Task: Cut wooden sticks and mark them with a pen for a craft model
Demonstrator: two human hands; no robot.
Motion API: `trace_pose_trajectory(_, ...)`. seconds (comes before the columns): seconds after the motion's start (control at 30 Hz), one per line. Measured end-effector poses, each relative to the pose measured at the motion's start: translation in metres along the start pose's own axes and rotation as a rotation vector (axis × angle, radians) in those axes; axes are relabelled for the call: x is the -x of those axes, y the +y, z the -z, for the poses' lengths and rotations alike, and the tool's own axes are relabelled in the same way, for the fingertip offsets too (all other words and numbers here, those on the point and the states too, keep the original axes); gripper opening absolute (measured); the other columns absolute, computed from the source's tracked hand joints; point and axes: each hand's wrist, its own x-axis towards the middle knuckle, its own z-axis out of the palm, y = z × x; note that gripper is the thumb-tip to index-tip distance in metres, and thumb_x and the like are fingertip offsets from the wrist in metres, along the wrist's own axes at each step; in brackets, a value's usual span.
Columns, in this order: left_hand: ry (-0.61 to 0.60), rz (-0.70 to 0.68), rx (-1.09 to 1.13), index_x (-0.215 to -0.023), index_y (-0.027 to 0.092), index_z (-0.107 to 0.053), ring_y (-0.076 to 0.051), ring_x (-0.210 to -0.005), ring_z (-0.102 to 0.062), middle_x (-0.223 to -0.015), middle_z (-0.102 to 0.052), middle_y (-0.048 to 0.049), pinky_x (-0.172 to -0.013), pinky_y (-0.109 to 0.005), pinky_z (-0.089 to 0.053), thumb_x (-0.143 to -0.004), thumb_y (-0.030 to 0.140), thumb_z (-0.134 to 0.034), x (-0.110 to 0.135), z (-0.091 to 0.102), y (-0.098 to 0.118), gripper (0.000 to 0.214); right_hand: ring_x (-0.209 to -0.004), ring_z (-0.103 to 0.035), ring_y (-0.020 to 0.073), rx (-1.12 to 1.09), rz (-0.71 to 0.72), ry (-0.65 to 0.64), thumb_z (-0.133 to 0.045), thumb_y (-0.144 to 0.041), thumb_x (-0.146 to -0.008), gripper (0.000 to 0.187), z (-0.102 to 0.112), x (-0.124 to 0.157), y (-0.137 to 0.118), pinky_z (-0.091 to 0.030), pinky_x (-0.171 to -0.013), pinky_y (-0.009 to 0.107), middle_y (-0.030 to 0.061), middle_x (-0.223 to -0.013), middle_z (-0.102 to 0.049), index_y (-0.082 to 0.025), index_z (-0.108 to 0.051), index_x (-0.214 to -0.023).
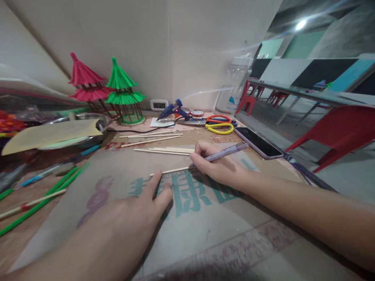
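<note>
My right hand (213, 162) is closed round a pale purple pen (227, 151). The pen's tip is low, by the right end of a thin wooden stick (175, 170). My left hand (137, 210) has its index fingertip on the left end of that stick; its thumb is stretched out apart, and the other fingers are mostly hidden. Under both hands lies a translucent sheet (117, 230) over a printed board with green characters. Just beyond the stick lie several more wooden sticks (164, 151), some partly behind my right hand.
At the back stand a pink tiered model (84, 76) and a green one (121, 78). A blue glue gun (172, 110), scissors (219, 124) and a phone (259, 142) lie along the far side. Green stems (43, 201) and a metal bowl (101, 123) are leftward.
</note>
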Motion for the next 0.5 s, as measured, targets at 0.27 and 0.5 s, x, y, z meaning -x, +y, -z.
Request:
trace_pose_trajectory(0.27, -0.193, 0.029, -0.008, -0.148, 0.031, -0.05, -0.032, -0.071, -0.078, -0.16, -0.032, -0.017, -0.055, -0.043, -0.065, -0.075, -0.005, -0.035, -0.003, 0.015, 0.003, 0.082, -0.051, -0.043, 0.0122, 0.024, -0.003, 0.003, -0.05, -0.029, -0.089, 0.024, 0.0, -0.001, -0.001, -0.032, -0.049, 0.025, -0.0069, -0.055, -0.044, -0.024, -0.039, -0.069)
trace_pose_trajectory(0.5, -0.197, 0.039, -0.012, -0.151, 0.032, -0.046, -0.031, -0.072, -0.078, -0.161, -0.028, -0.0158, -0.059, -0.045, -0.065, -0.075, -0.005, -0.034, -0.005, 0.016, 0.004, 0.085, -0.052, -0.046, 0.0117, 0.004, -0.014, 0.026, -0.05, -0.03, -0.091, 0.024, -0.001, 0.0, 0.002, -0.035, -0.053, 0.026, -0.0071, -0.056, -0.047, -0.024, -0.041, -0.069)
